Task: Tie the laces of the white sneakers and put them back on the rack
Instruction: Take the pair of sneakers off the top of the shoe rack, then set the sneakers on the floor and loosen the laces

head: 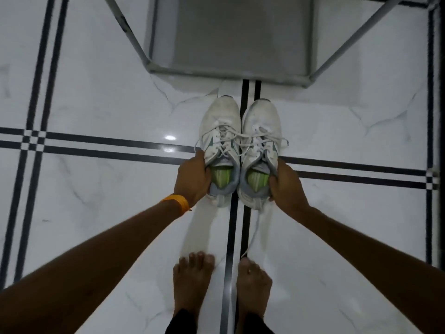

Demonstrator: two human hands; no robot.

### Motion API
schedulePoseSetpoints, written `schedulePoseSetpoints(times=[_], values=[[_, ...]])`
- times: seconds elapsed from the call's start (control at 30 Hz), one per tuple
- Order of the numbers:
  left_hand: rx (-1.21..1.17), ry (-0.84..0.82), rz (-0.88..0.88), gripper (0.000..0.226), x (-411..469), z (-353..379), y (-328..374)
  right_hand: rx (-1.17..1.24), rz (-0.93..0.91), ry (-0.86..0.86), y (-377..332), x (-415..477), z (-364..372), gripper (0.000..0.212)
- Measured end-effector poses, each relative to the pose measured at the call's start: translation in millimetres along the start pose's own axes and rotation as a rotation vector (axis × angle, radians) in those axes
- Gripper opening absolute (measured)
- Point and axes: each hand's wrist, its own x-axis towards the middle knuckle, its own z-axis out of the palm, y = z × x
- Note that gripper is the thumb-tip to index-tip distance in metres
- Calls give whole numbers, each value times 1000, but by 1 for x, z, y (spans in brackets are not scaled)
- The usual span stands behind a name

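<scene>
Two white sneakers with green insoles sit side by side, toes pointing away from me toward the rack. My left hand [192, 180] grips the collar of the left sneaker [221, 131], thumb inside the opening. My right hand [285, 186] grips the collar of the right sneaker [262, 131] the same way. Their laces lie loose across both tongues, and one long lace [252, 235] hangs from the right sneaker down to my toes. The grey metal rack [240, 37] stands just beyond the toes, its shelf bare.
The floor is glossy white marble tile with paired dark stripes [108, 145]. My two bare feet [192, 283] stand below the shoes. An orange band [175, 201] circles my left wrist. The rack's slanted frame tubes [354, 37] flank the shelf.
</scene>
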Motion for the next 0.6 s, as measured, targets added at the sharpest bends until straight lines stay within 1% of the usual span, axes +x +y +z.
schedulePoseSetpoints(times=[0.13,0.2,0.23,0.27,0.3,0.33,0.37,0.4,0.43,0.47,0.5,0.53,0.6], values=[[-99,92,47,17,21,28,-6,-52,-33,56,27,28,14,24],[-125,108,84,14,26,34,-12,-103,-25,17,27,34,11,20],[-120,88,92,17,27,30,-14,-198,0,-42,21,34,2,24],[-85,76,105,24,27,27,-18,-348,23,-77,14,32,-9,35],[-25,93,129,33,27,22,-23,-507,40,-38,8,28,-20,47],[40,145,159,41,28,17,-27,-615,14,77,0,24,-29,54],[76,221,198,47,28,11,-30,-625,-67,210,-10,20,-35,54],[72,294,246,49,29,8,-32,-539,-185,297,-21,18,-34,48],[40,335,296,46,30,8,-32,-386,-303,314,-32,17,-28,42],[2,337,353,42,30,8,-30,-226,-389,268,-41,18,-19,38],[-26,302,398,37,31,11,-28,-142,-428,179,-49,22,-8,36],[-39,266,428,31,33,15,-27,-133,-450,100,-53,28,5,33],[-22,240,464,21,41,18,-26,-144,-458,37,-55,42,24,22]])
